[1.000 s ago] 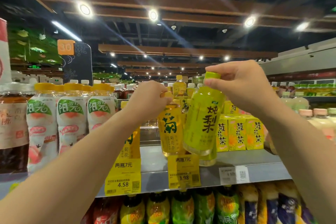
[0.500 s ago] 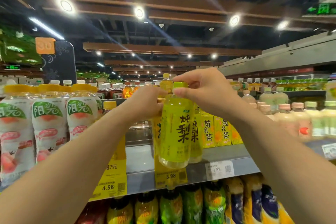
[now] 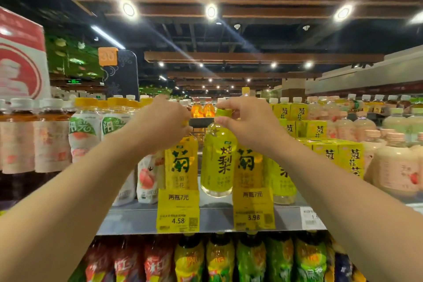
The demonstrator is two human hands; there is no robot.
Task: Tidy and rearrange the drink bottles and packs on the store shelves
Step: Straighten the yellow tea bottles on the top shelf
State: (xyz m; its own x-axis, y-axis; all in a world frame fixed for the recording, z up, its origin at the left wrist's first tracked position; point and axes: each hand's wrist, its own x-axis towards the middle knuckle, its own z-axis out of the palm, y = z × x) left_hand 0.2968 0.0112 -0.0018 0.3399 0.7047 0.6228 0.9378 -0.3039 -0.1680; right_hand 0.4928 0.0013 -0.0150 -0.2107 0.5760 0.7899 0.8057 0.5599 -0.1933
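A: Grey metal shelf (image 3: 217,220) runs across the middle. What moved?

B: The green pear bottle (image 3: 217,162) hung out in front of the tags a second ago. Now it sits low in the middle, base almost on the shelf. So it is nearly put away.

A: And the yellow bottle (image 3: 182,162)?

B: Just left of it, upright.

A: The hands?

B: Right hand (image 3: 247,123) pinches the green cap from above. Left hand (image 3: 164,126) curls round the yellow bottle's top. Both arms reach up.
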